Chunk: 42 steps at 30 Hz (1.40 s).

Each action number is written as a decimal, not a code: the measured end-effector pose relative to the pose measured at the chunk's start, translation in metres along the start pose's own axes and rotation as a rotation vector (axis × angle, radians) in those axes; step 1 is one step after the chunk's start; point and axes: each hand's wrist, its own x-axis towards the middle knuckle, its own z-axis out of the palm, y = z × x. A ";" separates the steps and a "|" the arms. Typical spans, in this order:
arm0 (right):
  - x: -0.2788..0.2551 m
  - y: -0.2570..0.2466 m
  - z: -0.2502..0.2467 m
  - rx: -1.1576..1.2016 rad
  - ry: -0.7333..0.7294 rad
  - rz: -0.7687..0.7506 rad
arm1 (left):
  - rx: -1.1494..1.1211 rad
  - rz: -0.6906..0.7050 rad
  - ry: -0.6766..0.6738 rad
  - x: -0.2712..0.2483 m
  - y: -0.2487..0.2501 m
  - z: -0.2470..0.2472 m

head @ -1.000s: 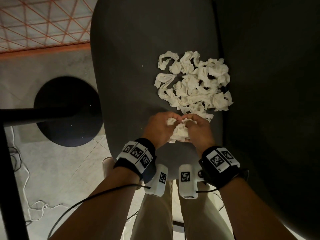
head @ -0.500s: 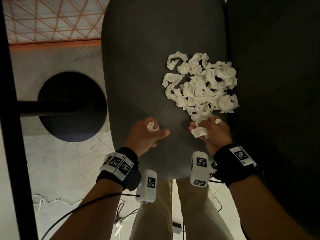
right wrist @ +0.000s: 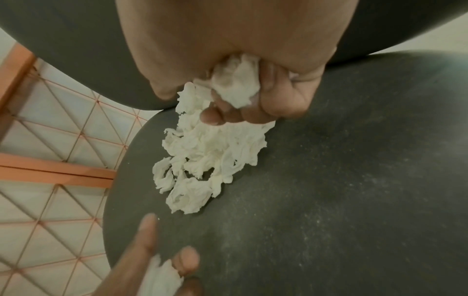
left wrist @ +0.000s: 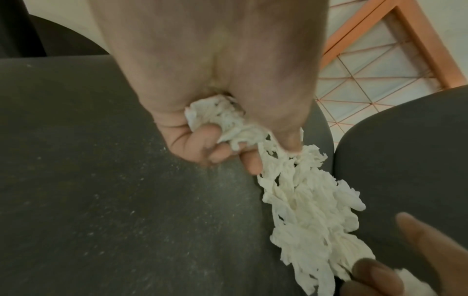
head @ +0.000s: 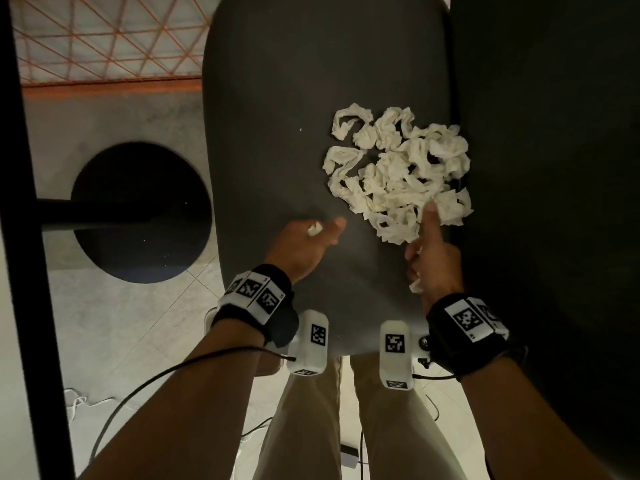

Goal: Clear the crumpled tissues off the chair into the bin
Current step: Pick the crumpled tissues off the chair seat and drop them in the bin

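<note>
Chair seat (head: pixel 277 98): tissue pile (head: pixel 398 174) just beyond both hands.

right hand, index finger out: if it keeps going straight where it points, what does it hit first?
Likely the tissue pile on the chair seat: the right hand points its index fingertip at the pile's near edge; contact unclear.

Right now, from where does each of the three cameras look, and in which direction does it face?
Head: worn on the head, faces down at the chair seat and tissue pile; shows both forearms, left hand, right hand, and legs.
Left wrist: looks along the left hand, which grips a tissue wad; the right hand's fingertips show in the bottom right corner.
Right wrist: looks along the right hand, which grips a tissue wad; the left hand shows at the bottom.
All three share the pile and the seat.
</note>
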 end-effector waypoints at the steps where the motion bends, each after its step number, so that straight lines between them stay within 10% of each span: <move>1: -0.004 0.000 0.000 0.035 -0.015 0.039 | 0.011 -0.038 0.014 -0.005 0.002 0.001; 5: -0.021 0.002 0.006 0.298 -0.116 0.213 | -0.062 -0.067 0.043 -0.023 -0.014 -0.001; 11: -0.036 0.020 0.009 -0.074 -0.268 0.051 | -0.232 -0.118 -0.051 -0.054 -0.058 -0.003; 28: -0.088 0.086 0.057 -0.848 -0.668 0.089 | -0.440 -0.346 0.375 -0.164 -0.185 0.051; 42: -0.099 0.184 0.104 -1.264 -0.902 -0.179 | -0.456 -0.578 0.431 -0.201 -0.289 0.110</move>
